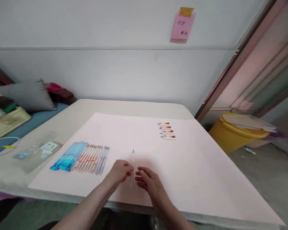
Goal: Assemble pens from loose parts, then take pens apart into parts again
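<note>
Upright on the picture, a slim clear-white pen (pixel 132 157) with a dark tip is pinched between the thumb and fingers of my left hand (pixel 120 170). Just right of the pen, my right hand (pixel 147 180) is open, its fingers curved and apart, holding nothing. To the left lies a row of pens: blue pens (pixel 70 155), pinkish-red patterned pens (pixel 88 158) and greyish clear pens (pixel 102 160). Farther off on the right, several short pieces (pixel 168 131) with dark pointed tips and brown ends lie one behind another.
A pale pink sheet (pixel 201 169) covers most of the table (pixel 134 107). Clear plastic bags (pixel 42 150) lie at the left edge. Beyond are a grey pillow (pixel 32 95) and a yellow bucket (pixel 227 135) on the floor. A pink note (pixel 182 27) is taped to the wall.
</note>
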`<move>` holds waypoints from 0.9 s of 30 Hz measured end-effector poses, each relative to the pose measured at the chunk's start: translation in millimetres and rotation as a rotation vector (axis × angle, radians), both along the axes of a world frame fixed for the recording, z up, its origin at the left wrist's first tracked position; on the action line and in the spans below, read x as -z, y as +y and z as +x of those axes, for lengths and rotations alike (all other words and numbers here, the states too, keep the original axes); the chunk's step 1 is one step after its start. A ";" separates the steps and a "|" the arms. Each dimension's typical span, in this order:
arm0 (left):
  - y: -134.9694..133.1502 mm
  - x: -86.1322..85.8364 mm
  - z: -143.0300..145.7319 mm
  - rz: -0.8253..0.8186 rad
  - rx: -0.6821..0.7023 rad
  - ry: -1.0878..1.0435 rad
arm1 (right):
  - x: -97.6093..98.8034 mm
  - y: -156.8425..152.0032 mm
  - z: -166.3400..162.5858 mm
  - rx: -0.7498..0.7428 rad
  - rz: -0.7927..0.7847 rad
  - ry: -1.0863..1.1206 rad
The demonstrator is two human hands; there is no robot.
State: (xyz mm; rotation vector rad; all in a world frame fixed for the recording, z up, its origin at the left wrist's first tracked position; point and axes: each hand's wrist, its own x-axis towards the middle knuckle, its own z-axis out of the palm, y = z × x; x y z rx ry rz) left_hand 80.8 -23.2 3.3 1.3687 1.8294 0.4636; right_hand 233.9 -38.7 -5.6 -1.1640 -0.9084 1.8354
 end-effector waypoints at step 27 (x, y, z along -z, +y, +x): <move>-18.8 -40.5 18.9 0.181 -0.265 -1.007 | -23.4 -19.3 -14.3 -0.083 0.008 0.024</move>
